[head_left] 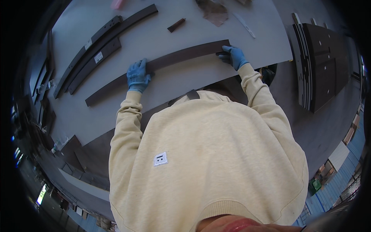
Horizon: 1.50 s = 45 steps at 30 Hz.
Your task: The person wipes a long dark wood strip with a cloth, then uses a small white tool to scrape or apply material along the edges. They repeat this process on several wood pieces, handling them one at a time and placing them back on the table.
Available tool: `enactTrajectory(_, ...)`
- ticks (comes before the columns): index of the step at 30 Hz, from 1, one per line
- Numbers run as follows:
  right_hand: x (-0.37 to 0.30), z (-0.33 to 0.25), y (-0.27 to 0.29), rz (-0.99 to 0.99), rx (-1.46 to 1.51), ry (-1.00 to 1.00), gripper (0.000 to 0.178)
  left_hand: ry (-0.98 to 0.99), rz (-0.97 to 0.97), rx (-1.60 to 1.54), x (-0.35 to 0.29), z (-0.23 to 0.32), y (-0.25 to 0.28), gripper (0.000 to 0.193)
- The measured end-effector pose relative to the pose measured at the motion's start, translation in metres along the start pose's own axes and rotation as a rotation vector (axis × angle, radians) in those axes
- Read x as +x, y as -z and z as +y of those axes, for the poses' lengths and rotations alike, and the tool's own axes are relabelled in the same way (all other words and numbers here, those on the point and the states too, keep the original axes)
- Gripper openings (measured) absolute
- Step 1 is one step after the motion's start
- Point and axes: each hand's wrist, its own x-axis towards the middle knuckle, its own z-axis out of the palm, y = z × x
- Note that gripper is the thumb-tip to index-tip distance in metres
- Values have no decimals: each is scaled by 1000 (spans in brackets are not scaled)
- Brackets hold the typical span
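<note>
A long, narrow dark brown board (185,53) lies across the pale worktable in front of me, its right end farther from me than its left. My left hand (138,76), in a blue glove, is closed around it left of its middle, fingers over the far edge and thumb on the near side. At the board's right end, my right hand (233,56), also gloved in blue, grips the corner with bent fingers. Beyond the board lies a small dark tube (176,25).
Several dark boards (109,50), some with white labels, lie at the far left of the table (262,42). A crumpled brown sheet (213,13) and a slim white tool (244,25) are at the back. Dark panels (324,62) stand stacked at the right.
</note>
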Motion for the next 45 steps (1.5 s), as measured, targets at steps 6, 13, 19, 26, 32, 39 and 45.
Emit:
enactTrajectory(6, -2, -11, 16, 10, -25, 63, 27, 8, -87, -28, 1, 18, 4, 76)
enactTrajectory(13, -4, -23, 47, 46, -51, 33, 26, 31, -138, -49, 4, 61, 2, 75)
enactTrajectory(19, -3, -27, 74, 27, -82, 37, 28, 7, -111, -41, 2, 89, -3, 77)
enactTrajectory(26, -7, -35, 104, 37, -111, 40, 32, 38, -105, -62, -1, 130, -7, 78)
enactTrajectory(32, -17, -47, 141, 61, -125, 47, 37, 45, -148, -93, 14, 167, -10, 79)
enactTrajectory(39, -21, -54, 173, 82, -107, 75, 45, 40, -147, -55, 27, 194, -20, 81)
enactTrajectory(45, -18, -57, 180, 57, -125, 65, 46, 54, -208, -31, 28, 196, -21, 86)
